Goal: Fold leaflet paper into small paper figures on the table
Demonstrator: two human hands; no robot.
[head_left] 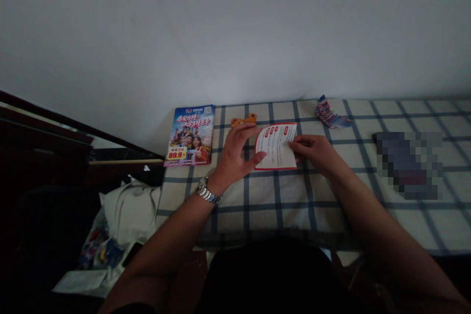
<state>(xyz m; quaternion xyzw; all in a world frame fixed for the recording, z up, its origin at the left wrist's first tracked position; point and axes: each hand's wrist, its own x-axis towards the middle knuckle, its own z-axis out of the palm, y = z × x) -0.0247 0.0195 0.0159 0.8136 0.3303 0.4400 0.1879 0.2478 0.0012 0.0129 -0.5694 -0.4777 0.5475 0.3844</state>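
A white leaflet point(276, 149) with a red border and printed text is between my hands, slightly bent, over the checked cloth. My right hand point(312, 149) pinches its right edge between thumb and fingers. At the left edge my left hand point(238, 153) has its thumb on the leaflet's lower left and its fingers stretched along the upper left; a silver watch is on that wrist. Just beyond the left fingers lies an orange cartoon-bear item point(250, 118), partly hidden. A stack of blue printed flyers point(191, 135) marked 89.9 lies to the left.
A crumpled blue-and-red paper point(331, 115) lies near the wall. A blurred-out dark object point(406, 164) is on the right of the checked cloth point(257, 208). White bags point(130, 208) sit low at left, beside a dark wooden frame point(44, 132).
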